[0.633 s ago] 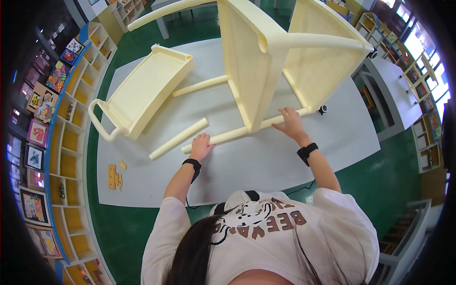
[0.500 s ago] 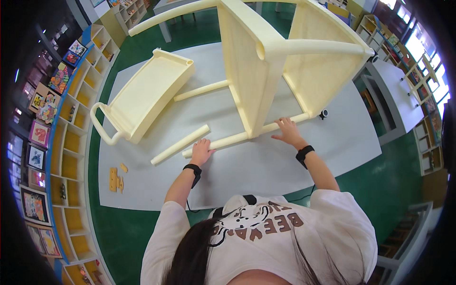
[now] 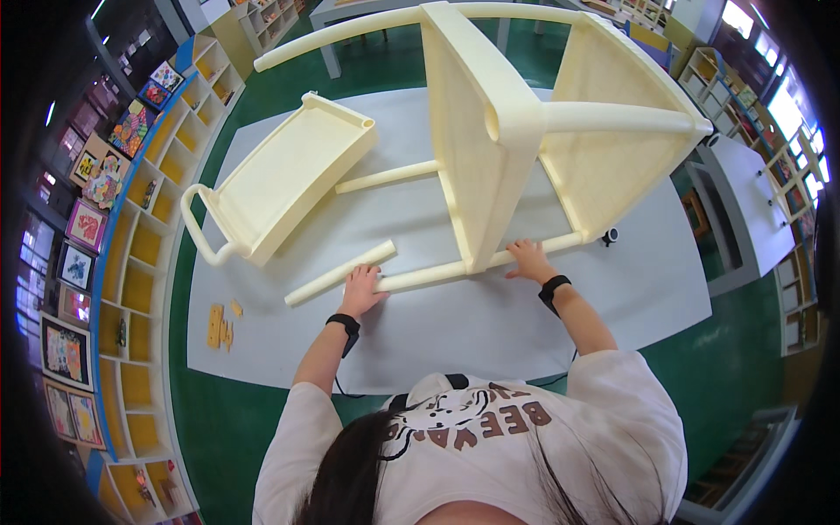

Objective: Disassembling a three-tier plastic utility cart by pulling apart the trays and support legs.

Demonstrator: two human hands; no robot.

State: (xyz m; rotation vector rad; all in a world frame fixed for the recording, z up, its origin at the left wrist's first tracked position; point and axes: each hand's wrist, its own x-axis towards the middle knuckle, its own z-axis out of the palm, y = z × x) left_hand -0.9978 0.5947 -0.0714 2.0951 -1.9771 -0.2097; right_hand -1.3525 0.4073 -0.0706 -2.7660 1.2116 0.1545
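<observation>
A large cream cart frame (image 3: 490, 131) lies on its side across the table, with two broad shelf panels joined by round poles. Its near pole (image 3: 420, 278) runs in front of me. My left hand (image 3: 360, 292) closes over this pole's left end, fingers beyond it and thumb on the near side. Farther right, my right hand (image 3: 530, 261) is around the same pole, just past the middle panel, fingers on top and thumb nearer me. A loose cream tube (image 3: 332, 276) lies just left of my left hand. Behind it rests a cream tray (image 3: 293, 175) with a curved handle.
Small wooden pieces (image 3: 215, 327) lie at the left of the grey table (image 3: 455, 337). A black caster wheel (image 3: 610, 236) shows by the pole's right end. Cubby shelves (image 3: 136, 315) line the left side. Another table (image 3: 744, 201) stands to the right.
My left hand has slid left along the pole and now covers its end. My right hand has shifted slightly left. The view has tilted a little; the cream parts appear unmoved.
</observation>
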